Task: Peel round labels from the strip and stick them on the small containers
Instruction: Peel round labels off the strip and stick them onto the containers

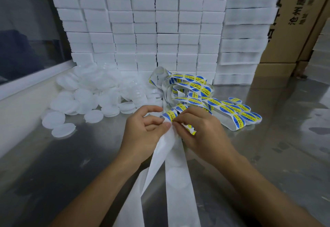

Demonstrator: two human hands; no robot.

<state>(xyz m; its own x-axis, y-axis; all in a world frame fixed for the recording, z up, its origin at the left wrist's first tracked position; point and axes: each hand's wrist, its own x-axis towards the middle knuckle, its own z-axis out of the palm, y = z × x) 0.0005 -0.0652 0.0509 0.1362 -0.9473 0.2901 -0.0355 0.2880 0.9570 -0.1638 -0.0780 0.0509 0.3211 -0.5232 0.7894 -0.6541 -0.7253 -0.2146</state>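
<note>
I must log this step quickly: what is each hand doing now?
Left hand: closed, pinching the white backing strip.
Right hand: closed, pinching a round label at the strip's edge.

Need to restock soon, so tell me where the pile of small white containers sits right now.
In the head view, the small white containers lie heaped on the metal table, left of centre, just in front of the stacked white foam blocks and left of the tangled label strip.
</note>
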